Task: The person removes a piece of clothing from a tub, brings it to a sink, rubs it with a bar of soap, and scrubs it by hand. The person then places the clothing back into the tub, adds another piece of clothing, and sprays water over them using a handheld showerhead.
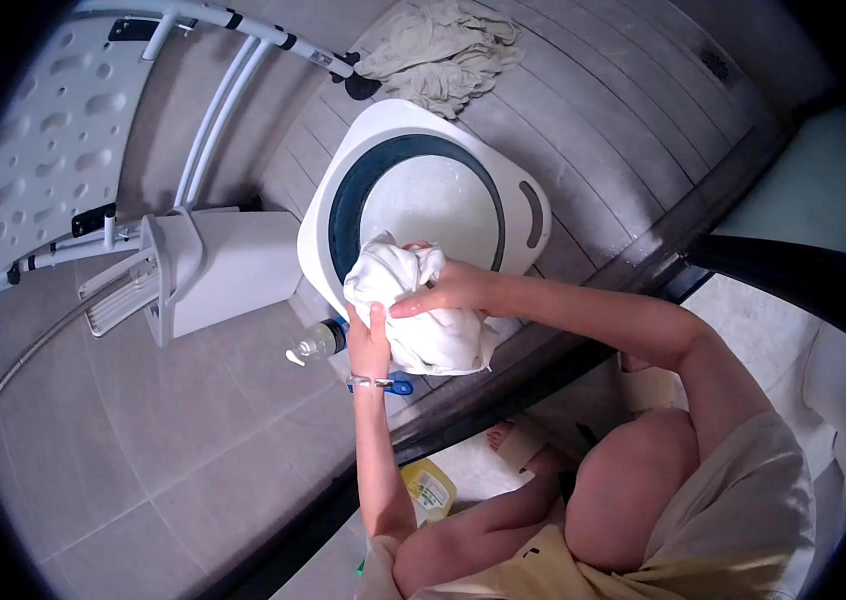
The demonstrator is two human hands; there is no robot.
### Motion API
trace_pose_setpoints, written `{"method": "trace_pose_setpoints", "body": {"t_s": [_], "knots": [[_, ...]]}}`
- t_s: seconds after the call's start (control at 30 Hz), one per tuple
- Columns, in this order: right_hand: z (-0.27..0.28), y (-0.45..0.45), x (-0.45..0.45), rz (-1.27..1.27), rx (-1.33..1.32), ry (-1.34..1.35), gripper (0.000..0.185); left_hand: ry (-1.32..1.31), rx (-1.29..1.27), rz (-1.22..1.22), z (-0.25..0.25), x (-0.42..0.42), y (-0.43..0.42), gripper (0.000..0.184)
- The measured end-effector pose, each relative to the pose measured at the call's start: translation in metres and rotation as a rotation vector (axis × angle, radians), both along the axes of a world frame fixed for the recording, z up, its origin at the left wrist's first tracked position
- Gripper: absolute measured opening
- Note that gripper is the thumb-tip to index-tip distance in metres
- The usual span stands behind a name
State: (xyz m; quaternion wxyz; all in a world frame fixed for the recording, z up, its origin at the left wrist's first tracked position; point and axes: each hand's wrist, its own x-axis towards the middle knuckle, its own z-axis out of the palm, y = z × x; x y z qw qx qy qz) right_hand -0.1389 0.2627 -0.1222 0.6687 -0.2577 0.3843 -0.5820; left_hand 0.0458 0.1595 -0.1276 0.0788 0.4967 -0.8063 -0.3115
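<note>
A bunched white cloth (435, 340) is held up over the near rim of a white and dark-teal basin (518, 215). My left hand (369, 345) grips the cloth's left side, thumb on top. From the right, my right hand (453, 290) is closed on the upper part of the same cloth, and its fingers are partly hidden in the folds. Inside the basin is whitish, shiny liquid. A clear bottle with a white pump (319, 341) lies just left of my left hand. Something blue (398, 385) shows beside my left wrist.
Crumpled beige cloth (443, 55) lies on the slatted floor beyond the basin. At the left are a white perforated seat (63, 130) with metal legs and a grey-white plastic stool (228, 270). A dark raised edge crosses below the basin. A yellow container (428, 492) stands near my legs.
</note>
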Motion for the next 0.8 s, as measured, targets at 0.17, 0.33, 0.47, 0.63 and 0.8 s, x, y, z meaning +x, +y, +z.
{"method": "trace_pose_setpoints", "body": {"t_s": [0.17,0.33,0.47,0.63,0.8], "knots": [[-0.028,-0.005,0.007,-0.016,0.030,-0.117,0.064,-0.109,-0.051,-0.172,0.027,-0.014,0.008,0.063],[-0.042,-0.003,0.002,-0.125,0.243,-0.440,0.044,0.328,0.061,0.116,-0.022,0.046,-0.045,0.057],[-0.047,0.003,-0.015,-0.059,0.199,-0.655,0.032,0.063,0.355,0.520,-0.051,0.052,-0.046,0.042],[-0.060,0.016,-0.021,-0.038,0.176,-0.603,0.027,0.498,0.406,0.493,-0.057,0.048,-0.028,0.026],[-0.063,0.058,-0.030,-0.214,0.195,-0.568,0.028,0.599,0.206,0.383,-0.001,0.017,-0.001,0.023]]}}
